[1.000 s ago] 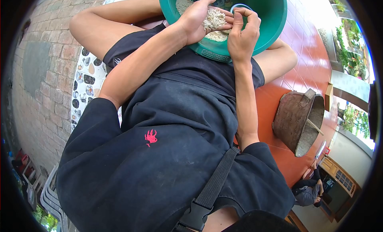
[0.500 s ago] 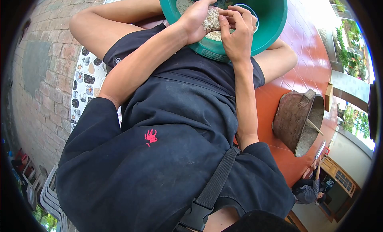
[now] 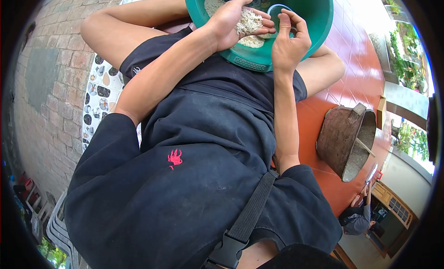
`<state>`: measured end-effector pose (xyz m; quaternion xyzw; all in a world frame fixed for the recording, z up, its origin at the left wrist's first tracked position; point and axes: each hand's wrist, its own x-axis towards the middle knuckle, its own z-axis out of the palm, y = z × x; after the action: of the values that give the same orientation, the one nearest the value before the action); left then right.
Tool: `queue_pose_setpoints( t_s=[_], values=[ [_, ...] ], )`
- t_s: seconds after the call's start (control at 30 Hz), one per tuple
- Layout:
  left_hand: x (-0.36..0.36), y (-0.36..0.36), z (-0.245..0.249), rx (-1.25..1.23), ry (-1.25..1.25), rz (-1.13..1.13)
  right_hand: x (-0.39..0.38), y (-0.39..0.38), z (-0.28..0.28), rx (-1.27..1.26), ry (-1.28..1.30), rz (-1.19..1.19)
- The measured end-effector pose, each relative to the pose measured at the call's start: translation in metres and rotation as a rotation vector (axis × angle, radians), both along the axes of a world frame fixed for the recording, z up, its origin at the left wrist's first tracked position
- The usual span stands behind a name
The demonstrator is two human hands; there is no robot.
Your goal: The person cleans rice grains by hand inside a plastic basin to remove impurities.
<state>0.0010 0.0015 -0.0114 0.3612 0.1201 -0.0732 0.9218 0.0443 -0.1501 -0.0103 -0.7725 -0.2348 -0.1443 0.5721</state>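
My left hand (image 3: 231, 24) lies palm up over the green basin (image 3: 252, 61), fingers stretched to the right. A heap of pale rice grains (image 3: 249, 22) rests on its palm and fingers. Just right of those fingertips, my right hand (image 3: 290, 43) is raised with thumb and fingers pinched together. Whether a grain is between them is too small to tell. Behind the right fingers, a clear container with a pale blue rim (image 3: 274, 7) sits inside the basin, partly hidden. More rice (image 3: 212, 4) lies on the basin floor, beyond and below my left hand.
The basin rests on my lap between my bent legs. A brown, weathered tub (image 3: 340, 137) with a stick (image 3: 365, 148) in it stands on the red tiled floor (image 3: 307, 130) at right. Farther right is another person (image 3: 358, 221). Brick paving (image 3: 51, 111) lies at left.
My right hand has moved right, away from my left palm, and now pinches near the container. My left fingers are more visible, and the rice on the palm shows more fully.
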Motion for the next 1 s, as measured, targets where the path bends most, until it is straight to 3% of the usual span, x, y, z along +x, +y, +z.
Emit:
queue_pose_setpoints(
  t_s=[0.07, 0.2, 0.27, 0.4, 0.57, 0.67, 0.83, 1.0],
  values=[
    [0.0, 0.0, 0.002, -0.009, 0.025, -0.004, 0.003, -0.002, 0.002, -0.177, -0.207, -0.275],
    [-0.002, -0.001, 0.004, 0.016, 0.028, 0.001, 0.005, -0.002, 0.0, -0.196, -0.325, -0.314],
    [-0.001, 0.0, 0.002, 0.027, -0.011, -0.004, 0.002, 0.0, 0.003, -0.183, -0.298, -0.074],
    [-0.003, 0.0, -0.002, -0.004, -0.025, 0.026, -0.005, 0.005, 0.002, -0.348, -0.352, 0.06],
    [0.003, 0.004, -0.019, 0.038, -0.05, 0.066, -0.004, 0.004, -0.002, -0.438, -0.381, 0.077],
    [-0.005, -0.001, 0.004, 0.027, -0.026, 0.039, -0.001, 0.003, -0.007, -0.443, -0.366, 0.068],
    [-0.002, -0.002, 0.002, 0.021, 0.006, 0.079, -0.003, 0.007, -0.008, -0.459, -0.395, 0.024],
    [-0.003, -0.001, 0.003, 0.004, 0.004, 0.076, -0.001, 0.007, -0.004, -0.261, -0.291, 0.068]
  ],
)
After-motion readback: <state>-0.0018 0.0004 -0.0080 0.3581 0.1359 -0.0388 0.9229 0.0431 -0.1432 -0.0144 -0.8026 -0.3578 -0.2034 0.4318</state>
